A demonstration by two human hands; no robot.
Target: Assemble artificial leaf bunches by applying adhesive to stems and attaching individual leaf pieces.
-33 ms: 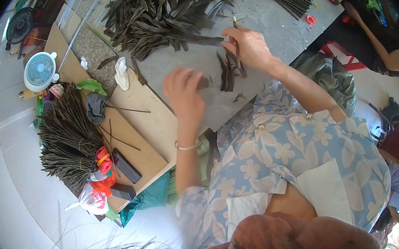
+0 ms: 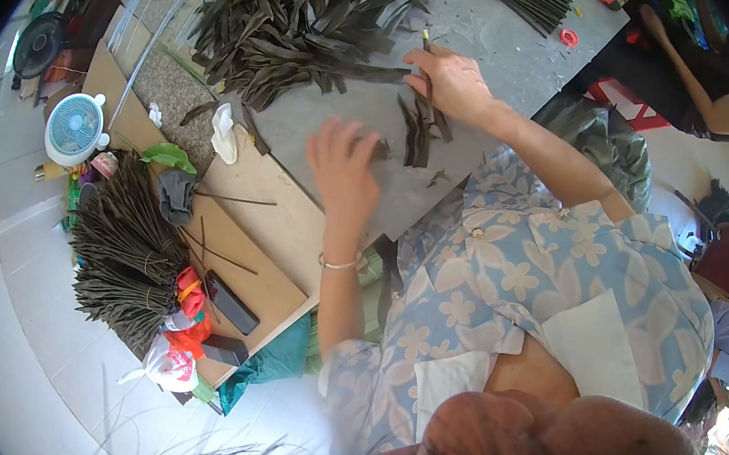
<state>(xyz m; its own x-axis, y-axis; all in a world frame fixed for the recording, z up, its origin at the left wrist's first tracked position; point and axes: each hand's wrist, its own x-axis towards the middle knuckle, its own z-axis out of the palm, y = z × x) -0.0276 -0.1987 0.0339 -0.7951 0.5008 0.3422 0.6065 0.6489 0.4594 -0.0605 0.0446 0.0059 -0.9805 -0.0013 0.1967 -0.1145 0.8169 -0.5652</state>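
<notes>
Gripping a yellow-tipped tool (image 2: 425,35), the right hand (image 2: 455,83) is beside dark strips (image 2: 416,142) on the worktop (image 2: 299,135). Blur hides whether the left hand (image 2: 344,171) holds anything.

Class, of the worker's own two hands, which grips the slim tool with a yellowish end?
The right hand, closed around the slim tool. The left hand, blurred over the grey tabletop and wearing a bracelet, shows no such tool.

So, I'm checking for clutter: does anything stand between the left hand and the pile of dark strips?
Nothing visible does: only gray tabletop shows between the left hand and the pile of dark strips.
</notes>
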